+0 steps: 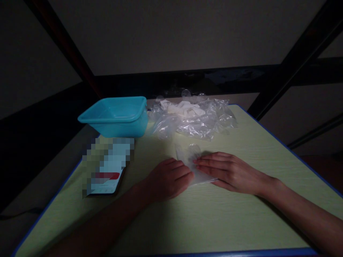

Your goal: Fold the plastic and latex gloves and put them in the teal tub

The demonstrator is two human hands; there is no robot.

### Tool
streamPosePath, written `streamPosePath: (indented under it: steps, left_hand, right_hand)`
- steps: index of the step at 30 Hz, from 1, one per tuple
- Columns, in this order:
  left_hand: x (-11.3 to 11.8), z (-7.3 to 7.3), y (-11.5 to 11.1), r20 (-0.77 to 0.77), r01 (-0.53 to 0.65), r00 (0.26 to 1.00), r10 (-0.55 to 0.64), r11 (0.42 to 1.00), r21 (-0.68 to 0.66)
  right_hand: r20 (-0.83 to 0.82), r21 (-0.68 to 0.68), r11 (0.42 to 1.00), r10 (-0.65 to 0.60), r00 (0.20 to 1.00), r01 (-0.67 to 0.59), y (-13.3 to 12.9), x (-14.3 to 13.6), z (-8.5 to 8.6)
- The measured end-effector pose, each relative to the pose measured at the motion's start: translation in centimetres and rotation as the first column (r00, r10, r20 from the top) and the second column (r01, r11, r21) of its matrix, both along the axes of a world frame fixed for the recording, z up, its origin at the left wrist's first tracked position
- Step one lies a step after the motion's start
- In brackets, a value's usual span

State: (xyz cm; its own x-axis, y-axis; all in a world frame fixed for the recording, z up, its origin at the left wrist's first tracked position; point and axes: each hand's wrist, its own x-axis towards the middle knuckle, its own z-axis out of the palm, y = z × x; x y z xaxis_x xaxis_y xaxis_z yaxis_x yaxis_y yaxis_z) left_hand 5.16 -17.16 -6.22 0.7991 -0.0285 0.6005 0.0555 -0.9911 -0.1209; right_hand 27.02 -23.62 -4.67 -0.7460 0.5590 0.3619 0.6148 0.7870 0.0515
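A thin, clear plastic glove point(202, 175), seemingly folded over, lies flat on the table between my hands. One rounded tip of it sticks out at the far side. My left hand point(171, 178) is closed at its left edge, with the fingers curled down onto the plastic. From the right, my right hand point(230, 171) lies on it with fingers stretched out and close together. Farther back is a loose heap of crumpled clear plastic gloves point(195, 126), with a white crumpled piece point(184, 108) among them.
A turquoise plastic basin point(120, 126) stands at the back left of the pale green table point(214, 221), which has a blue edge. In front of the basin lies a phone point(109, 167) with a lit, partly blurred screen. Dark frame bars and a wall rise behind.
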Motion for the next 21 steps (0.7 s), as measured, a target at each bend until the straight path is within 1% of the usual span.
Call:
streamPosePath:
  steps: [5, 9, 14, 18, 21]
  left_hand:
    - [0.1, -0.3, 0.0, -0.049, -0.014, 0.999, 0.016, 1.000, 0.023]
    - [0.0, 0.0, -0.1, -0.126, -0.025, 0.992, 0.029, 0.999, 0.032]
    - [-0.7, 0.4, -0.2, -0.181, -0.090, 0.980, 0.084, 0.995, -0.029]
    - [-1.0, 0.3, -0.2, -0.190, -0.121, 0.976, 0.106, 0.990, -0.069]
    - [-1.0, 0.2, -0.1, -0.170, -0.137, 0.978, 0.119, 0.986, -0.099]
  right_hand:
    - [0.045, 0.052, 0.998, 0.041, 0.998, -0.043, 0.2, -0.3, -0.4]
    - [0.064, 0.083, 0.995, 0.044, 0.997, -0.049, 0.1, -0.3, -0.8]
    - [0.095, 0.089, 0.995, 0.028, 0.995, -0.036, -0.2, -0.4, -0.7]
    - [0.099, 0.069, 0.997, 0.021, 0.995, -0.028, -0.2, -0.5, -0.5]
    - [0.081, 0.038, 0.999, 0.017, 0.997, -0.020, -0.3, -0.5, -0.4]
